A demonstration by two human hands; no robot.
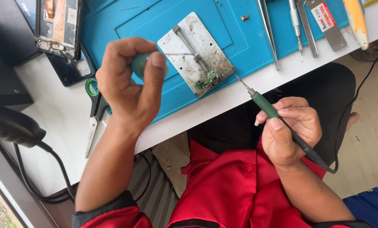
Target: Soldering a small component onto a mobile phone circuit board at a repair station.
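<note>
My left hand (130,84) is raised over the blue work mat (147,21) and grips a small green spool (139,63) with a thin wire sticking out to the right. My right hand (288,128) holds a green-handled soldering iron (263,103) like a pen, off the table edge, its tip pointing up-left toward a metal board holder (189,42). A small green circuit board (208,79) is clamped at the holder's near corner. The iron's black cord runs off to the right.
An opened phone (58,23) and a dark phone cover (73,67) lie at the far left. Green-handled scissors (94,112) rest on the white table (49,126). Tweezers (268,31), metal pry tools (307,29) and a small screw (244,17) lie on the mat. A black device with cables (12,126) sits left.
</note>
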